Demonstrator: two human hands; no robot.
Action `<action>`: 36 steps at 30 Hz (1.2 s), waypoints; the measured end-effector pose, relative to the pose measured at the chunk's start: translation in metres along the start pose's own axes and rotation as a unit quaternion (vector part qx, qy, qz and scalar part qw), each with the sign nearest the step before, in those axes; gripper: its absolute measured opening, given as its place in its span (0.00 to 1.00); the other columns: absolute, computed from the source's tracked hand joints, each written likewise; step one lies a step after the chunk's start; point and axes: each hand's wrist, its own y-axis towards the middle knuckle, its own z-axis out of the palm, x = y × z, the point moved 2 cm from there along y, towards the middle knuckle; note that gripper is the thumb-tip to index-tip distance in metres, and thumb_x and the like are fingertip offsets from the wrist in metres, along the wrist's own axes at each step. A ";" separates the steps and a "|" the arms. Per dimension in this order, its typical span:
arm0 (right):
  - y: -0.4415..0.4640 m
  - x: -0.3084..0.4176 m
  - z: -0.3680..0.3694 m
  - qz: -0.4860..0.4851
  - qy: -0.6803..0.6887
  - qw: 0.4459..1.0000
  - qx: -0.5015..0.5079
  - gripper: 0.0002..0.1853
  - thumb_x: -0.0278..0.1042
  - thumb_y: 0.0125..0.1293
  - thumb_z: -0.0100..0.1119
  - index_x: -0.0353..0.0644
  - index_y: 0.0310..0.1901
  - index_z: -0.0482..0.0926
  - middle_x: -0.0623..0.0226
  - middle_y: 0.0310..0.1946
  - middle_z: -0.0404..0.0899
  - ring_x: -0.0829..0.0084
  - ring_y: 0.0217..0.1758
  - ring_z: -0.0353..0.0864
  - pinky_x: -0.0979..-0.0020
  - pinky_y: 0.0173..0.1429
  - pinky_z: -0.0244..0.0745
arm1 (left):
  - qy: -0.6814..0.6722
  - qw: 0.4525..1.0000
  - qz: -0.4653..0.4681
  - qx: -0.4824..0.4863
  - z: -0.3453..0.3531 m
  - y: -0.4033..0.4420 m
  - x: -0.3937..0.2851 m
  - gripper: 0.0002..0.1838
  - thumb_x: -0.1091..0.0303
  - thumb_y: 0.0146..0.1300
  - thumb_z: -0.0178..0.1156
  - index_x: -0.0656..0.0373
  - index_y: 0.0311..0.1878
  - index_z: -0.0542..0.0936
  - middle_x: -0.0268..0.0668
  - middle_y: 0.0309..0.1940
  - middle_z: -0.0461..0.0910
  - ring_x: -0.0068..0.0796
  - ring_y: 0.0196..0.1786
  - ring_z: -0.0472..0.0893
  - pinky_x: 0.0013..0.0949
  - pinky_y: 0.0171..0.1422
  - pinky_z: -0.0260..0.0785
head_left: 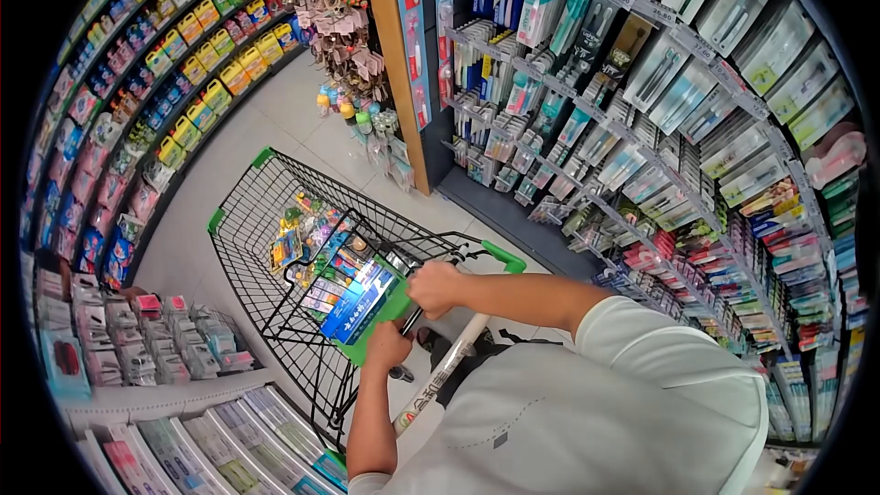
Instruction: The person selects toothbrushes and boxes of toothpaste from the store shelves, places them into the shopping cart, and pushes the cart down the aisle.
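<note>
A black wire shopping cart [261, 280] with green corners fills the middle of the view. My right hand [435, 289] is closed round a dark rod [412, 319] just above the cart's rear edge. Closer to the bottom, my left hand [389, 346] is closed on the same rod, whose dark end shows below it. Beside both hands runs the white cart handle [445, 383], with printed characters and a green end. Colourful packaged items [316, 225] lie inside the cart, beyond a blue sign [362, 301] on its green panel.
Toothbrush shelves [596, 110] rise along the right. Curved shelves of bottles [188, 60] line the left. Small hanging goods [344, 27] are by a wooden post [394, 64]. Boxed goods [197, 445] sit in a low display at the lower left. Pale tiled floor [266, 110] surrounds the cart.
</note>
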 end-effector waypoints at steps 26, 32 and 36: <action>0.052 -0.022 -0.022 0.003 0.012 1.000 -0.024 0.09 0.40 0.41 0.64 0.46 0.24 0.84 0.64 0.26 0.84 0.60 0.33 0.85 0.59 0.33 0.81 | -0.083 0.996 0.041 0.021 -0.034 0.054 0.052 0.14 0.66 0.54 0.65 0.66 0.40 0.82 0.51 0.28 0.82 0.50 0.33 0.83 0.43 0.41 0.72; 0.054 -0.035 -0.013 -0.015 0.037 0.999 -0.012 0.12 0.41 0.41 0.66 0.45 0.27 0.84 0.62 0.29 0.83 0.60 0.38 0.84 0.61 0.41 0.78 | -0.071 0.997 0.005 -0.004 -0.035 0.053 0.042 0.13 0.65 0.54 0.66 0.64 0.40 0.83 0.52 0.27 0.82 0.51 0.33 0.82 0.43 0.41 0.73; -0.017 -0.054 -0.054 -0.102 0.171 0.941 -0.273 0.15 0.44 0.47 0.67 0.42 0.31 0.82 0.63 0.32 0.78 0.62 0.45 0.77 0.62 0.47 0.72 | -0.045 0.999 -0.008 -0.012 -0.046 0.042 0.018 0.15 0.62 0.53 0.67 0.62 0.39 0.83 0.50 0.26 0.81 0.52 0.33 0.81 0.43 0.40 0.72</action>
